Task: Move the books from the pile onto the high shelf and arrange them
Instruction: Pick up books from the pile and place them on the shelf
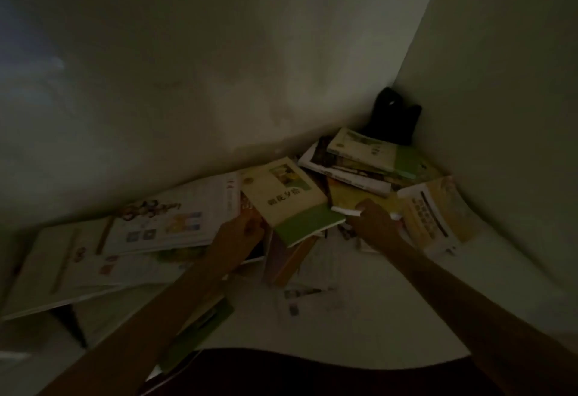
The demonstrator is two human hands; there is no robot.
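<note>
Both hands are deep in the pile: left hand (pixel 242 230) with its fingers tucked under the near left edge of the cream-and-green book (pixel 289 200), right hand (pixel 372 220) curled on a white page edge beside it, grip hard to make out in this gloom. Further right, a stack of books (pixel 366 161) sits against the corner, black object (pixel 392 120) behind.

Books (pixel 287 198) lie scattered on the shelf (pixel 359 317), bag (pixel 392 120) behind.
</note>
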